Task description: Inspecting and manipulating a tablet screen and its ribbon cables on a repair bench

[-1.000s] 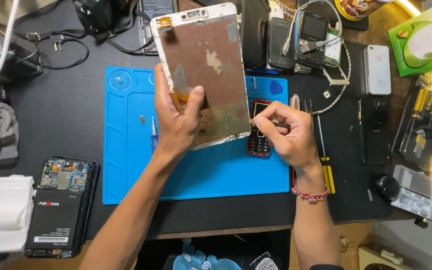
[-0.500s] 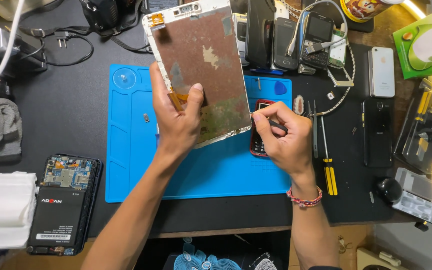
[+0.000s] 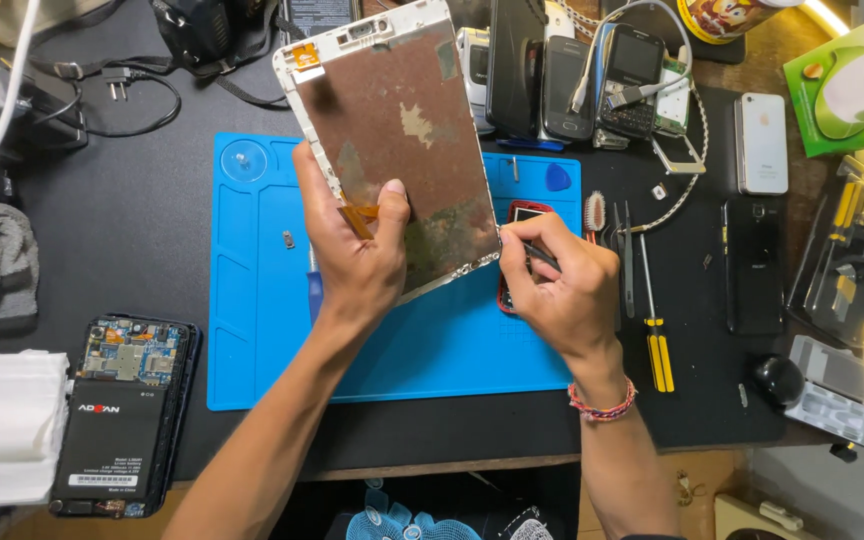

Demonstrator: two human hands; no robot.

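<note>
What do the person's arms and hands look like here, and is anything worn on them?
Both forearms are bare: no sleeves or gloves. The left hand wears nothing visible. The right hand has a thin braided bracelet at the wrist, in pink, red and pale threads. No watch or rings show.

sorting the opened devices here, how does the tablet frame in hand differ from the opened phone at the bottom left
The tablet frame is larger, held tilted above the blue mat by the left hand; the opened phone lies flat on the dark table, untouched. The frame shows a bare brownish metal plate; the phone shows a circuit board and black battery. Both have their insides exposed.
</note>
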